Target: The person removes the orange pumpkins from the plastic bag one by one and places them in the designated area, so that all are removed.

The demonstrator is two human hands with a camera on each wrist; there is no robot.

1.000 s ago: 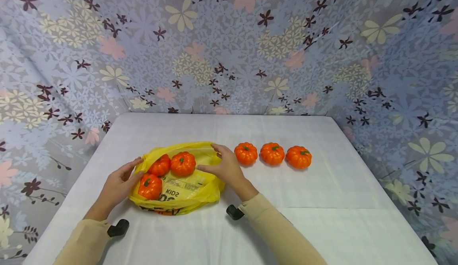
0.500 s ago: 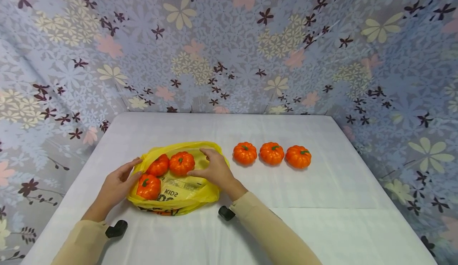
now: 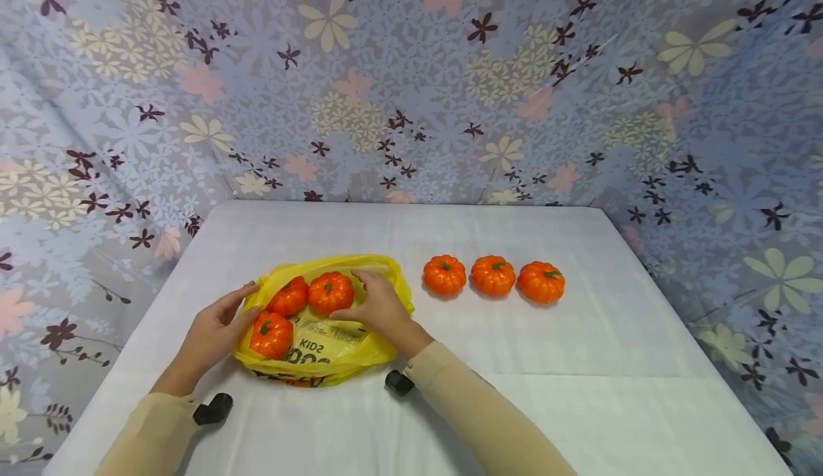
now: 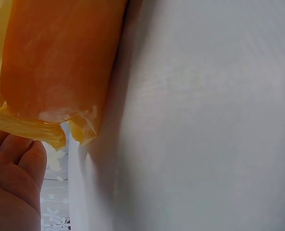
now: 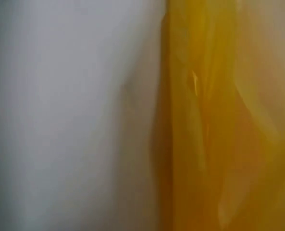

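Observation:
A yellow plastic bag [image 3: 379,351] lies with its mouth spread wide, left of the table's middle. Inside it sit three small orange pumpkins: one at the front left [image 3: 271,335], one behind it [image 3: 288,296], and one at the back [image 3: 331,292]. At the bag's left rim, my left hand [image 3: 208,336] holds the edge between thumb and fingers; the left wrist view shows the fingers [image 4: 31,161] partly behind the plastic. My right hand [image 3: 384,311] reaches over the right rim, thumb and fingers apart beside the back pumpkin. Whether it touches that pumpkin is unclear.
Three more orange pumpkins stand in a row right of the bag: left [image 3: 444,276], middle [image 3: 493,276] and right [image 3: 541,282]. A white cloth [image 3: 579,404] covers the table. Floral fabric [image 3: 411,83] hangs behind and at both sides.
My right hand has moved left from the bag's right rim to beside the back pumpkin. The left hand stays at the left rim, and the pumpkins keep their places.

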